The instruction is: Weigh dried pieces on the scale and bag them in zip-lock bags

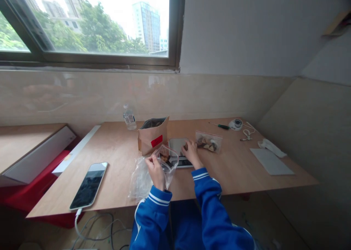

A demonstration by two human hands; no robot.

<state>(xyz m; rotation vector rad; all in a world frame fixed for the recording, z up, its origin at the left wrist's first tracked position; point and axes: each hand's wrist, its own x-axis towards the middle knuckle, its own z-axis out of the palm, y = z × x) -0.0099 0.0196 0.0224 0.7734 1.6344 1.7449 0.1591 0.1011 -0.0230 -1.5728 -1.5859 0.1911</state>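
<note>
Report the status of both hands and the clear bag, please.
Left hand grips clear bag at its open mouth, pieces inside. Right hand rests on flat grey device. Brown pouch stands open behind; second filled bag at right, nothing blocking.

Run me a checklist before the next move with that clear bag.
1. Left hand grips the clear bag: ok.
2. Bag mouth held open: ok.
3. Right hand on the grey platform: ok.
4. Pieces pinched in the right hand's fingers: cannot tell.
5. Brown paper bag upright, top open: ok.
6. Second clear bag sealed: cannot tell.
</note>
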